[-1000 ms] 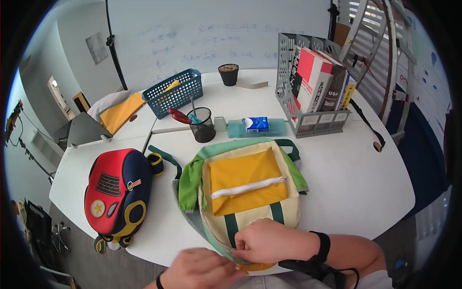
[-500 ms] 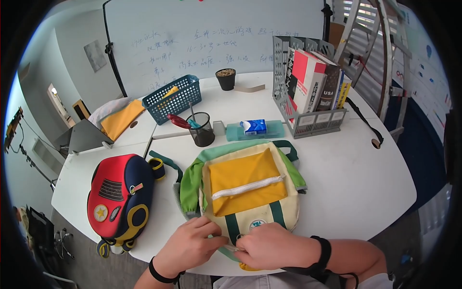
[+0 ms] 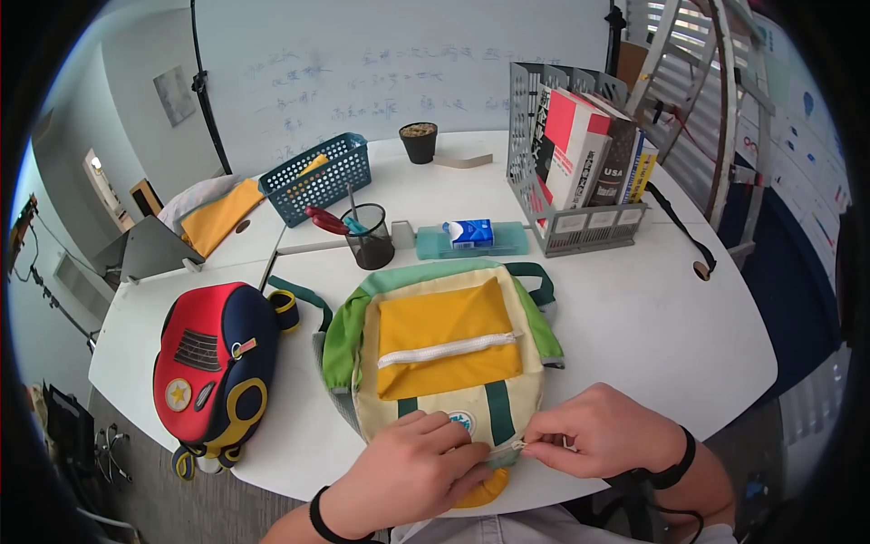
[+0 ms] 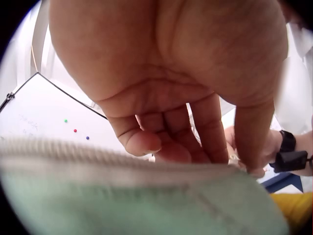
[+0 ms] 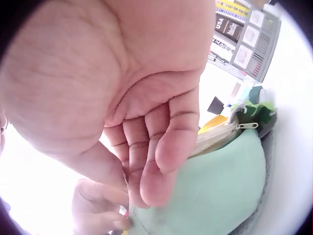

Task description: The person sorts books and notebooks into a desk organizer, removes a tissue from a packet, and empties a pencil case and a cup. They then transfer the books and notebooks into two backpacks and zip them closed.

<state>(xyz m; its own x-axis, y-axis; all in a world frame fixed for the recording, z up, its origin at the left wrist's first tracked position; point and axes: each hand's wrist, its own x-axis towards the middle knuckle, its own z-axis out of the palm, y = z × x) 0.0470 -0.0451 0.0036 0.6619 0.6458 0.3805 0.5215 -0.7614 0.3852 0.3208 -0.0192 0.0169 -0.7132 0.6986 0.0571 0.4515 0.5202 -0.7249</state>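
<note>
A cream, green and yellow backpack (image 3: 453, 349) lies on the table in front of the person. At its near edge the left hand (image 3: 412, 471) pinches the fabric beside the zipper. Just right of it, the right hand (image 3: 598, 435) pinches the zipper's pull at the bag's near right corner. In the left wrist view the left hand (image 4: 171, 73) has its fingers bent over the zipper edge above the mint fabric (image 4: 146, 205). The right wrist view has the right hand (image 5: 146, 107) beside the mint side panel (image 5: 215, 181), with another zipper pull (image 5: 248, 126) farther along; its own fingertips' grip is hidden there.
A red and navy backpack (image 3: 217, 372) lies at the left. Behind stand a teal basket (image 3: 317, 181), a mesh pen cup (image 3: 370, 247), a potted plant (image 3: 419, 145) and a grey book rack (image 3: 589, 231). A blue packet (image 3: 471, 234) rests on a teal case (image 3: 426, 243).
The right hand has moved right along the bag's near edge with the zipper pull. The left hand came up to the edge, then moved right as well.
</note>
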